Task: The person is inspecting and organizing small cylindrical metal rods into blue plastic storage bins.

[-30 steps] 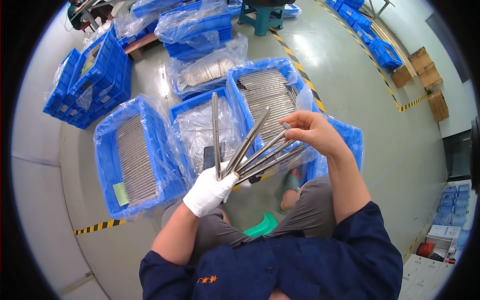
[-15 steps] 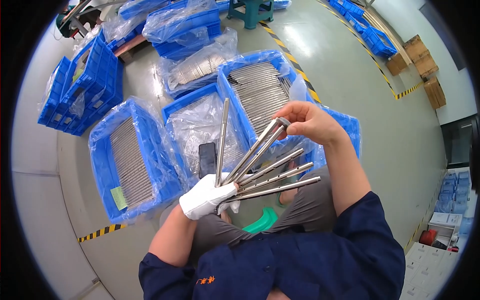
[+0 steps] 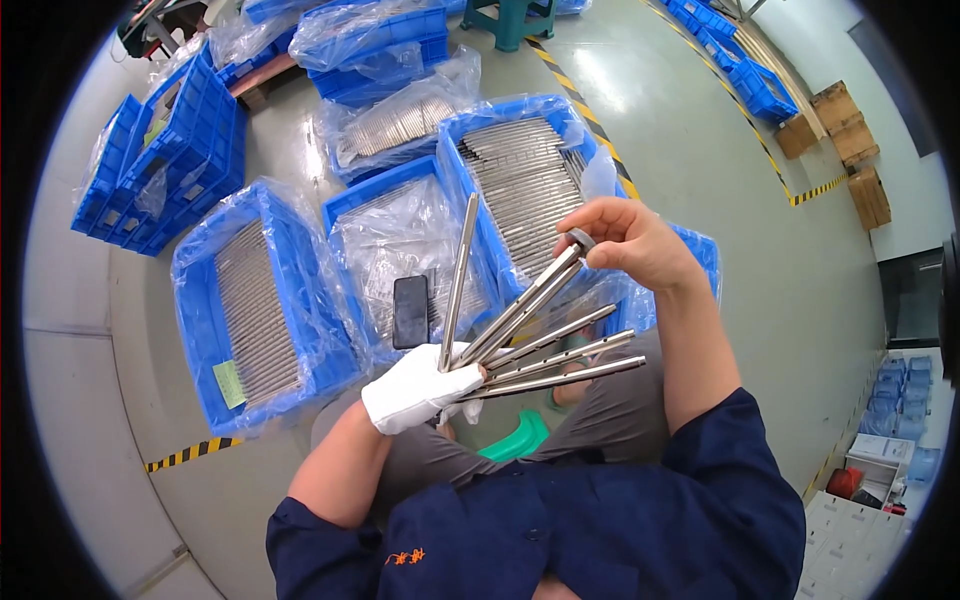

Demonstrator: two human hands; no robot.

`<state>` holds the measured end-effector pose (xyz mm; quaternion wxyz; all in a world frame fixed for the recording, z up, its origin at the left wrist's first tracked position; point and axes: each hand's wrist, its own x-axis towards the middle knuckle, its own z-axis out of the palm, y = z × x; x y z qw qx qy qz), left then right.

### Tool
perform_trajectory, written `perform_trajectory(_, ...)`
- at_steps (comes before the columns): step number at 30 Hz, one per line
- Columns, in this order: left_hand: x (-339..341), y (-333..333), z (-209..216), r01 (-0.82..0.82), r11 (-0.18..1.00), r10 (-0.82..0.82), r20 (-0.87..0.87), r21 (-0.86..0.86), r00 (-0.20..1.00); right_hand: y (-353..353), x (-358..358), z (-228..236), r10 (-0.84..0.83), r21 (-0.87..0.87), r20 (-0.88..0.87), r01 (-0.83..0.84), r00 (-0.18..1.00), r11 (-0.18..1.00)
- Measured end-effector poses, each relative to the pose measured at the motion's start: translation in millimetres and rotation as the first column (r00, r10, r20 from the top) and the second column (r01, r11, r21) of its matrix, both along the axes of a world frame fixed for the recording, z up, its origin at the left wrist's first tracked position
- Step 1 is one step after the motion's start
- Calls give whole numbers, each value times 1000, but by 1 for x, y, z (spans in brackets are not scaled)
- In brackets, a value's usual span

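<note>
Left grip [image 3: 420, 388]: white-gloved — closed round your fanned slim silver metal rods [image 3: 459, 285]
Right grip [image 3: 632, 243]: bare — you pinch a round dark-grey disc [image 3: 580, 239] at the rod tips

White-gloved and clenched, the left grip [image 3: 420, 390] is held in front of the torso, at the end of a bare left forearm [image 3: 340, 470] that angles up and to the right from a navy sleeve [image 3: 318, 540]. Opposite, the ungloved right grip [image 3: 640, 245] is raised higher and farther out, thumb [image 3: 608, 257] and curled fingers [image 3: 592, 213] drawn into a pinch pointing left. The right forearm [image 3: 702, 350] slants up and leftward from a bent elbow. The two stand well apart.
</note>
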<state>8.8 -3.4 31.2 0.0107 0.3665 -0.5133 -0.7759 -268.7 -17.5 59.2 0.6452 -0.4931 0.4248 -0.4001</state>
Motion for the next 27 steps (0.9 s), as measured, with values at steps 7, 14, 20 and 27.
perform_trajectory(7,-2,1,-3,28,999,-27,37,-23,999,2,-5,0,85,-49,15,-84,996,995)
perform_trajectory(14,-2,5,-10,31,999,-31,-14,6,999,5,3,-1,73,-17,-78,-75,994,997)
perform_trajectory(20,-9,9,-2,177,984,-176,-21,32,984,-5,-10,-5,-99,-84,-10,98,995,992)
perform_trajectory(27,-14,16,-8,251,964,-248,-45,83,968,-9,5,-22,140,0,223,-144,965,990)
